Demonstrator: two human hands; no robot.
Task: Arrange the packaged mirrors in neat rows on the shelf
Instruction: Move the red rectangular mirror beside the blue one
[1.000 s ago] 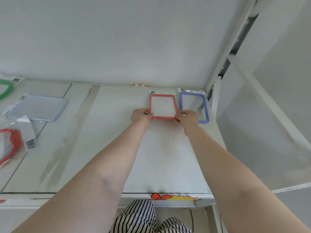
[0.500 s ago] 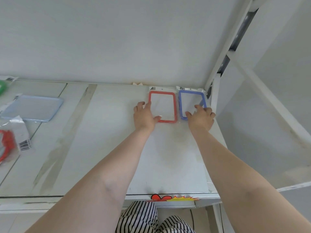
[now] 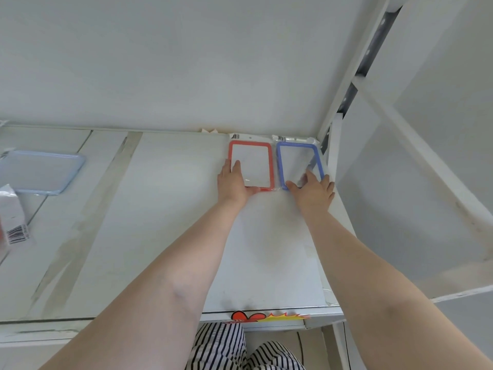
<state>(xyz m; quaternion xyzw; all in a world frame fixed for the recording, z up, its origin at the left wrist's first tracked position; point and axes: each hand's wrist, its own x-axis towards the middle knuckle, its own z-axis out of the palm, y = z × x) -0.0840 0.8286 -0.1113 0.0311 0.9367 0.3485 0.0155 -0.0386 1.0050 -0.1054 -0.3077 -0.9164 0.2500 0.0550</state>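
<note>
Both flat, open grips press the near ends of two bagged mirrors, long axes running toward the white shelf (image 3: 160,236)'s back edge: left hand (image 3: 234,182) on the red-framed rectangular mirror (image 3: 252,164), right hand (image 3: 314,192) on the blue-framed rectangular mirror (image 3: 298,162) at the back right corner.

No legible text: barcode labels on the red mirror pack (image 3: 235,135), blue mirror pack (image 3: 281,138) and left bag (image 3: 16,233) are too small to read.

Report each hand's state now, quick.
Left hand: open, fingers flat on the red-framed mirror.
Right hand: open, fingers resting on the blue-framed mirror.
</note>
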